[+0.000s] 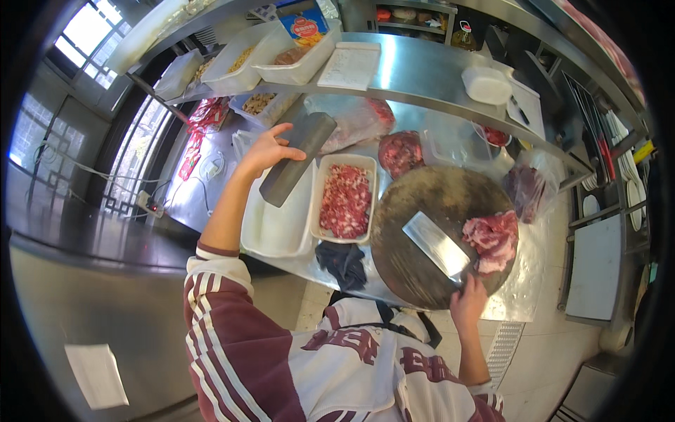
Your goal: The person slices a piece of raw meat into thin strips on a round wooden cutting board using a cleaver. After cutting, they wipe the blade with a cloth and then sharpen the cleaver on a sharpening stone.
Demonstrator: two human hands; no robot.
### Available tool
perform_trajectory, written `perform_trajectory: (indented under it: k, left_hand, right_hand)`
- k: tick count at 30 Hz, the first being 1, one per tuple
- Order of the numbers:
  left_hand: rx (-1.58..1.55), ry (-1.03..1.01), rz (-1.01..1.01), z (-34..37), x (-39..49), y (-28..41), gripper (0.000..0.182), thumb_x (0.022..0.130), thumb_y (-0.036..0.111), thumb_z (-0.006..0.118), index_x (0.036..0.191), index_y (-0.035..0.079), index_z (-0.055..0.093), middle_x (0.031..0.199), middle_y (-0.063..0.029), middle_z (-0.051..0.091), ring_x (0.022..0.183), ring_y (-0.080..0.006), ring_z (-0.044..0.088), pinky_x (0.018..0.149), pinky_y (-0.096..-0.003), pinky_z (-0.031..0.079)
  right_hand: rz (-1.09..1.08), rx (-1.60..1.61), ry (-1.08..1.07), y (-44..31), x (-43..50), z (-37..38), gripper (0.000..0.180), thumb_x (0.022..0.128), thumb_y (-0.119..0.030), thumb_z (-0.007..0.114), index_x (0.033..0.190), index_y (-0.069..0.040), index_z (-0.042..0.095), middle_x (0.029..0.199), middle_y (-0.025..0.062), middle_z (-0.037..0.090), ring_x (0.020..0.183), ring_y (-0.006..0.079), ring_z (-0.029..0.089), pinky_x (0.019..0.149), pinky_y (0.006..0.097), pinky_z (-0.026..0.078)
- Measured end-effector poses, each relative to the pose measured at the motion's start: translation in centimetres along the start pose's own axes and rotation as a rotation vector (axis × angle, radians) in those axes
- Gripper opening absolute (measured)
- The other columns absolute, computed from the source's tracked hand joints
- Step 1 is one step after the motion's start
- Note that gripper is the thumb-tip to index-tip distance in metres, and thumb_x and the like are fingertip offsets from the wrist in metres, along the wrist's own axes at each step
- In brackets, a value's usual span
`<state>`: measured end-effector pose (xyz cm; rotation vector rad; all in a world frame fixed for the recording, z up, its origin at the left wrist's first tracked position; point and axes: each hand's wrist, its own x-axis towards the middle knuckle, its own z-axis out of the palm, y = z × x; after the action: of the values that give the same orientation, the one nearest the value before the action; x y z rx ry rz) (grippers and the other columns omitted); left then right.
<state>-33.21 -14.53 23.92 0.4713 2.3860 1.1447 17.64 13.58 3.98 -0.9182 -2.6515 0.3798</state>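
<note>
My left hand (271,150) grips a dark grey sharpening stone (298,161), tilted above an empty white plastic tub (277,227). My right hand (469,303) is closed on the handle of a cleaver (436,245), its broad blade over the round wooden chopping block (416,279). A slab of raw meat (493,242) rests on the right side of the block, close to the blade. Chopped raw meat (345,200) fills a white container just left of the block. A black cloth (343,264) lies at the table's front edge.
Behind the block are a large piece of raw meat (401,153), bagged meat (353,124) and a clear plastic container (456,142). More bagged meat (527,187) lies at the right. A steel shelf (416,63) crosses above the back of the table, carrying several white tubs.
</note>
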Motion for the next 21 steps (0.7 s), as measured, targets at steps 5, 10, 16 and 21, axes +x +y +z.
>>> perform_trajectory:
  k: [5, 10, 16, 21]
  left_hand:
    - [0.42, 0.167, 0.183, 8.9, -11.6, 4.4, 0.1, 0.064, 0.025, 0.089, 0.152, 0.014, 0.043, 0.126, -0.0287, 0.065, 0.113, -0.0401, 0.065, 0.099, -0.0427, 0.051]
    - [0.479, 0.154, 0.346, 18.1, -16.5, 4.5, 0.095, 0.065, 0.024, 0.09, 0.149, 0.014, 0.048, 0.129, -0.0239, 0.064, 0.12, -0.0429, 0.059, 0.103, -0.0449, 0.049]
    - [0.399, 0.063, 0.177, 26.9, -15.7, 1.6, 0.098, 0.065, 0.031, 0.089, 0.151, 0.013, 0.045, 0.131, -0.0267, 0.062, 0.122, -0.0428, 0.059, 0.103, -0.0464, 0.049]
    - [0.511, 0.068, 0.062, 34.9, -15.3, 0.4, 0.107, 0.066, 0.036, 0.089, 0.156, 0.014, 0.035, 0.123, -0.0252, 0.06, 0.115, -0.042, 0.06, 0.095, -0.048, 0.052]
  right_hand:
    - [-0.14, -0.009, -0.145, 1.6, 1.9, 1.7, 0.036, 0.066, -0.007, 0.067, 0.101, -0.002, 0.061, 0.097, 0.0164, 0.057, 0.093, 0.0372, 0.056, 0.079, 0.0483, 0.045]
    - [-0.182, 0.063, 0.036, 2.9, 2.0, -1.6, 0.03, 0.068, -0.006, 0.068, 0.097, -0.002, 0.06, 0.095, 0.0156, 0.057, 0.092, 0.0373, 0.057, 0.079, 0.0486, 0.046]
    - [0.076, 0.316, 0.085, 8.5, -4.8, -7.6, 0.029, 0.069, -0.002, 0.068, 0.096, -0.004, 0.059, 0.088, 0.0136, 0.056, 0.082, 0.0333, 0.057, 0.072, 0.0442, 0.047]
    - [0.297, 0.514, 0.054, 11.5, -10.0, -8.8, 0.029, 0.071, -0.001, 0.067, 0.1, -0.002, 0.061, 0.088, 0.0098, 0.059, 0.076, 0.0237, 0.059, 0.068, 0.0359, 0.049]
